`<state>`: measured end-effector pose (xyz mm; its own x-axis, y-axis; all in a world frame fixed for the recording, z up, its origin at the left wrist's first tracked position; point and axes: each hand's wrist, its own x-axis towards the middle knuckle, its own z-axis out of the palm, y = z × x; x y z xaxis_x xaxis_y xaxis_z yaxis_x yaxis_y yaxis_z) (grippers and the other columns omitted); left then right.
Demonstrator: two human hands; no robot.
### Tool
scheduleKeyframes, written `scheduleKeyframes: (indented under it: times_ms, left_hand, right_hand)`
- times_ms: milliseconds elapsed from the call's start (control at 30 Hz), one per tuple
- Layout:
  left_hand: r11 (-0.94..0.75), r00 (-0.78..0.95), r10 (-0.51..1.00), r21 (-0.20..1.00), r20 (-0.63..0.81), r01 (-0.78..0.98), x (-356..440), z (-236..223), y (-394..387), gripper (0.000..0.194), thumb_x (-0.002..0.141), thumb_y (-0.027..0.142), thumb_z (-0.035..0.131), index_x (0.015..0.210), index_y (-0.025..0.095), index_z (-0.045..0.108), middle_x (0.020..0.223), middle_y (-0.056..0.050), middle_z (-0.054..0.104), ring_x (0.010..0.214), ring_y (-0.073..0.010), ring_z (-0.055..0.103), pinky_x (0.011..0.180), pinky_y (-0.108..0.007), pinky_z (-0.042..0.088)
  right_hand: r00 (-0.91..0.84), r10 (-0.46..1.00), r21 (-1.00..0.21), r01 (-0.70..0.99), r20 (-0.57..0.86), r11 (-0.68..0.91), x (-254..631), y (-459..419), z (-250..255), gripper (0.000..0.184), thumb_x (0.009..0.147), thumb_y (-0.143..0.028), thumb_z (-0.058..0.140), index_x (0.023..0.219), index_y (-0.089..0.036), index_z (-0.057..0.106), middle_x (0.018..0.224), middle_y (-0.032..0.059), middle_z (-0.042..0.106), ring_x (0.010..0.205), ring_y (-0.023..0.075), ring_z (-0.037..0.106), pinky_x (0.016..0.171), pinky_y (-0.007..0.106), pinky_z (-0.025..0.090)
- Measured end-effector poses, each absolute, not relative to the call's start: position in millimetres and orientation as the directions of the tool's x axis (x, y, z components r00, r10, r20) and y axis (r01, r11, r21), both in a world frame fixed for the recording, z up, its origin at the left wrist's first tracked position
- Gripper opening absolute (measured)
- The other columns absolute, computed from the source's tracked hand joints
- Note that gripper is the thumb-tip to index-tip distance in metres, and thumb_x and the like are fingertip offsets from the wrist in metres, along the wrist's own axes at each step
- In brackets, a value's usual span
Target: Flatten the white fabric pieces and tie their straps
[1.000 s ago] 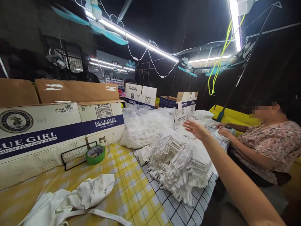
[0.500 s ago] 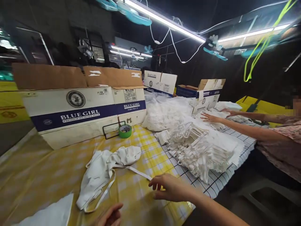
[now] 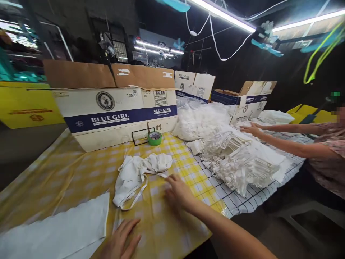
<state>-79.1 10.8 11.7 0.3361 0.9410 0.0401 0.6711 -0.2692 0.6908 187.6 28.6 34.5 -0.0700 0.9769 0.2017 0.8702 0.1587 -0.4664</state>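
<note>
A crumpled white bra-like garment [image 3: 134, 174] with thin straps lies on the yellow checked cloth in front of me. My right hand [image 3: 179, 190] is just to its right, palm down, with the fingertips at the end of one strap. Its thumb is blurred and apart from the fingers. Near the cloth's front edge, my left hand [image 3: 124, 237] is open with its fingers spread and holds nothing. It is below the garment and beside a flat white fabric piece [image 3: 61, 226] on the left.
Behind stand a large carton [image 3: 121, 111], a green tape roll [image 3: 155, 139] and a black wire frame [image 3: 136, 137]. To the right are a stack of white strapped pieces [image 3: 242, 162] and a clear bag of white material [image 3: 202, 118]. A co-worker's hands [image 3: 252, 129] reach over the far side.
The view has turned left and pulled back. My right hand has moved closer to the garment along its strap. More of my left hand shows, its fingers spread.
</note>
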Motion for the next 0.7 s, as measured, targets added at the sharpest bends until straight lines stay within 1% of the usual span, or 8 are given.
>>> scheduleKeyframes:
  times_ms: [67, 200, 333, 400, 500, 600, 633, 700]
  left_hand:
    - [-0.322, 0.387, 0.921, 0.644, 0.044, 0.694, -78.1, 18.5, 18.5, 0.038, 0.076, 0.045, 0.050, 0.107, 0.028, 0.063, 0.115, -0.002, 0.062, 0.108, -0.0226, 0.057, 0.093, -0.035, 0.046]
    - [-0.420, 0.380, 0.906, 0.508, 0.186, 0.752, -69.0, 19.2, 47.4, 0.038, 0.081, 0.034, 0.042, 0.114, 0.022, 0.058, 0.111, -0.006, 0.060, 0.105, -0.0222, 0.056, 0.090, -0.037, 0.046]
    - [-0.416, 0.307, 0.881, 0.280, 0.359, 0.865, -58.6, 10.9, 85.1, 0.045, 0.080, 0.025, 0.047, 0.124, 0.020, 0.051, 0.129, -0.011, 0.048, 0.121, -0.0269, 0.042, 0.100, -0.043, 0.034]
    - [-0.359, 0.279, 0.902, 0.218, 0.328, 0.907, -51.9, 6.2, 100.8, 0.052, 0.078, 0.027, 0.050, 0.130, 0.021, 0.045, 0.139, -0.012, 0.039, 0.128, -0.0308, 0.032, 0.100, -0.047, 0.031]
    - [-0.290, 0.246, 0.948, 0.233, 0.200, 0.928, -37.0, -1.3, 115.8, 0.055, 0.076, 0.031, 0.054, 0.129, 0.022, 0.045, 0.141, -0.012, 0.036, 0.128, -0.0317, 0.031, 0.099, -0.047, 0.031]
    - [-0.270, 0.219, 0.954, 0.266, 0.206, 0.926, -23.4, -8.1, 122.8, 0.044, 0.073, 0.029, 0.056, 0.116, 0.020, 0.056, 0.138, -0.011, 0.040, 0.126, -0.0320, 0.033, 0.099, -0.047, 0.031]
    - [-0.274, 0.216, 0.950, 0.269, 0.227, 0.923, -21.5, -10.1, 124.5, 0.039, 0.074, 0.027, 0.056, 0.112, 0.019, 0.059, 0.136, -0.011, 0.041, 0.126, -0.0319, 0.034, 0.099, -0.046, 0.031]
    - [-0.304, 0.232, 0.937, 0.284, 0.262, 0.909, -23.0, -13.4, 128.9, 0.032, 0.076, 0.025, 0.054, 0.106, 0.018, 0.061, 0.132, -0.011, 0.045, 0.124, -0.0301, 0.037, 0.100, -0.043, 0.032]
  right_hand:
    - [0.036, 0.974, -0.414, 0.908, 0.226, 0.062, 194.2, 36.8, 21.6, 0.037, 0.076, -0.022, 0.058, 0.112, -0.021, 0.054, 0.117, 0.0092, 0.053, 0.106, 0.0250, 0.048, 0.087, 0.036, 0.039]
    - [0.075, 0.970, -0.409, 0.912, 0.232, 0.027, 207.0, 44.3, 0.2, 0.010, 0.082, -0.018, 0.048, 0.085, -0.018, 0.058, 0.095, 0.0095, 0.058, 0.089, 0.0231, 0.052, 0.078, 0.035, 0.039]
    - [0.084, 0.963, -0.439, 0.897, 0.256, 0.039, 222.3, 42.0, -5.6, 0.016, 0.083, -0.013, 0.041, 0.074, -0.017, 0.053, 0.079, 0.0058, 0.057, 0.075, 0.0188, 0.052, 0.068, 0.030, 0.038]
    - [0.099, 0.959, -0.471, 0.881, 0.267, 0.040, 227.0, 44.1, -1.9, 0.017, 0.085, -0.015, 0.038, 0.075, -0.017, 0.051, 0.074, 0.0043, 0.056, 0.070, 0.0174, 0.051, 0.063, 0.028, 0.038]
    - [0.096, 0.951, -0.519, 0.851, 0.296, 0.076, 221.3, 58.1, 8.6, 0.016, 0.086, -0.019, 0.037, 0.085, -0.017, 0.052, 0.082, 0.0048, 0.056, 0.073, 0.0174, 0.053, 0.065, 0.029, 0.041]
    - [0.016, 0.939, -0.549, 0.815, 0.344, 0.187, 202.3, 82.0, 18.5, 0.025, 0.077, -0.019, 0.052, 0.102, -0.021, 0.052, 0.113, 0.0074, 0.052, 0.099, 0.0204, 0.050, 0.081, 0.032, 0.040]
    - [-0.017, 0.935, -0.565, 0.793, 0.354, 0.228, 196.0, 90.2, 21.3, 0.030, 0.072, -0.016, 0.057, 0.101, -0.022, 0.054, 0.119, 0.0071, 0.049, 0.104, 0.0215, 0.047, 0.086, 0.034, 0.038]
    - [-0.062, 0.929, -0.611, 0.737, 0.364, 0.289, 188.4, 104.8, 27.6, 0.023, 0.067, -0.012, 0.060, 0.088, -0.021, 0.057, 0.115, 0.0076, 0.053, 0.104, 0.0231, 0.047, 0.087, 0.036, 0.037]
